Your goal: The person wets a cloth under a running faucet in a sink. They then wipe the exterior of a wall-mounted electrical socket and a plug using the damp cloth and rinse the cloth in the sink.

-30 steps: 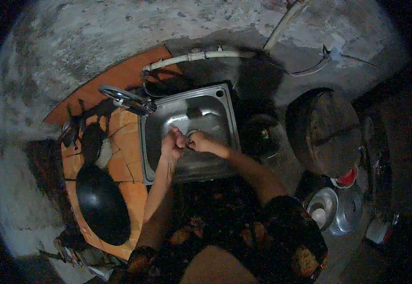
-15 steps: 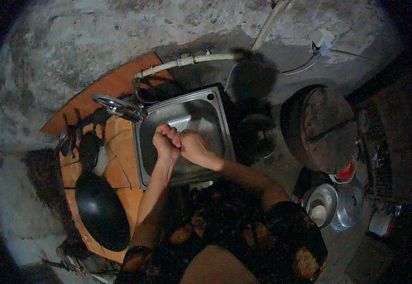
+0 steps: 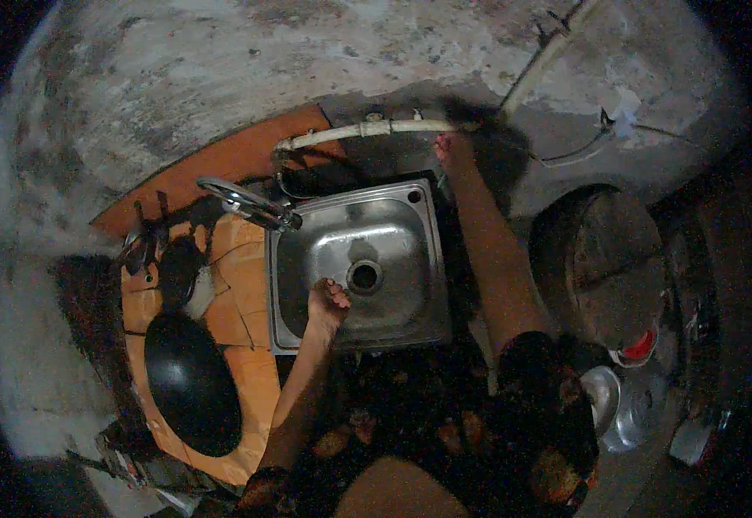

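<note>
My left hand (image 3: 329, 298) is curled closed above the near left part of a steel sink (image 3: 434, 259), beside the round drain (image 3: 364, 277). Its fingers fold inward, and whatever they hold, if anything, is hidden. My right arm stretches past the sink's right side. At the wall behind the far right corner, my right hand (image 3: 445, 151) is closed just under a pale pipe (image 3: 406, 127). The hand is small and dim here, so what lies in its fingers cannot be made out. A curved chrome faucet (image 3: 250, 204) leans over the sink's far left corner.
A black wok (image 3: 193, 384) lies on the orange tiled counter (image 3: 242, 298) at the left. A brown board (image 3: 220, 168) leans along the wall. On the right stand a large round wooden lid (image 3: 613, 250), a red item (image 3: 637, 347) and metal basins (image 3: 639, 410).
My hands were together over the sink and have parted. The right went far right to the wall under the pipe; the left stayed over the sink. The view has shifted slightly.
</note>
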The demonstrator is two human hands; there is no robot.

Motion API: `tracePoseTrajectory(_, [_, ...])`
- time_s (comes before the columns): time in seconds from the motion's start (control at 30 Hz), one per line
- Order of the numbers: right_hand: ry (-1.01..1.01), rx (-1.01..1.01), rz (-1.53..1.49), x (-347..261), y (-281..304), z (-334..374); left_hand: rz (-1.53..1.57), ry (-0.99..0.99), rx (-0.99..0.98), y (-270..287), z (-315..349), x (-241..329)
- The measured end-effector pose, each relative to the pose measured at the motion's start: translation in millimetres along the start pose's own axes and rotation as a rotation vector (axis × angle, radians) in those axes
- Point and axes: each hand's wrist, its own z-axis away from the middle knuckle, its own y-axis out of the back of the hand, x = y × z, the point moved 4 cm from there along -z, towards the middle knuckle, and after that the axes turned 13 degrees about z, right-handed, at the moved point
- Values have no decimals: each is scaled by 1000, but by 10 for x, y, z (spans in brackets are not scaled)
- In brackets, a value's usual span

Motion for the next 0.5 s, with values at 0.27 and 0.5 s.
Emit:
tracePoseTrajectory(0.27, [-24, 192, 458, 383, -1054, 351, 123, 55, -181, -62, 137, 113])
tracePoseTrajectory(0.5, [-111, 87, 339, 875, -1679, 510, 165, 0, -105, -147, 356, 198])
